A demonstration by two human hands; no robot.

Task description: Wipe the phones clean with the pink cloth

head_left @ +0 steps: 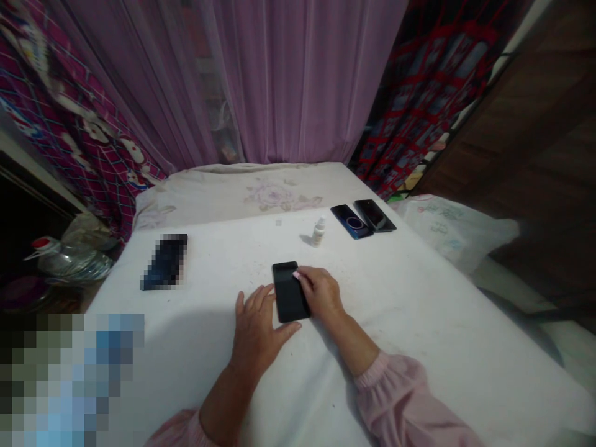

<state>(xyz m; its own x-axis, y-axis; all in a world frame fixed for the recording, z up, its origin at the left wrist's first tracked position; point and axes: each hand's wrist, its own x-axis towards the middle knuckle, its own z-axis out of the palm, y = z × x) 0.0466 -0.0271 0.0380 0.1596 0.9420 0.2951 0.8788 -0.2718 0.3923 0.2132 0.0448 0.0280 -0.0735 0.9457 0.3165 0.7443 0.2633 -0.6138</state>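
A black smartphone lies flat, screen up, on the white cloth in front of me. My left hand is open beside it, its fingers spread at the phone's left edge and its thumb by the bottom edge. Over the screen's upper right side, my right hand is closed in a pinch. A small pale pink piece shows at its fingertips; its kind is too small to make out. Beyond the phone stands a small white bottle with a label.
Two more phones, a blue one and a dark one, lie side by side at the back right. A pixelated dark object sits at the left. A water bottle and a plastic bag flank the white-covered surface.
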